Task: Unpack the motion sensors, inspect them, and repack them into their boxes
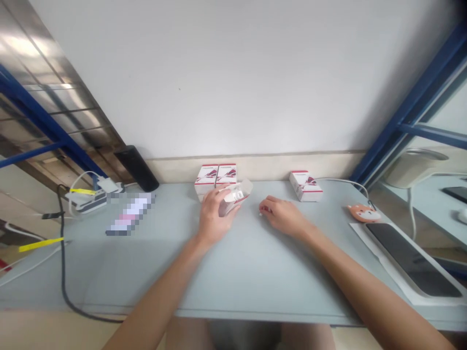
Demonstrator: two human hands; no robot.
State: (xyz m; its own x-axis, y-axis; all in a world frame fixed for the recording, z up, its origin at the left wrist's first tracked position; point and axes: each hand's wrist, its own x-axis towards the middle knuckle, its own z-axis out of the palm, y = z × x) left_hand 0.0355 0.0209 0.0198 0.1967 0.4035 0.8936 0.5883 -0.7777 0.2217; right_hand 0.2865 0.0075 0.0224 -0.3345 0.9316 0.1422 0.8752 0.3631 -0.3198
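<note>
My left hand is wrapped round a small white cardboard box, which it holds tilted with its flap end towards the right. The flaps stand open, and something pale and shiny shows at the mouth. To the right, my right hand rests low over the table with its fingers curled into a pinch. A tiny whitish bit shows at those fingertips, too small to name. Behind my left hand stand several white boxes with red edges, side by side. Another such box lies farther right, near the wall.
The grey-blue table meets a wall at the back. At left are a black cylinder, a power strip, a blurred-out phone and a black cable. At right lie an orange animal-faced item and a dark-screened device.
</note>
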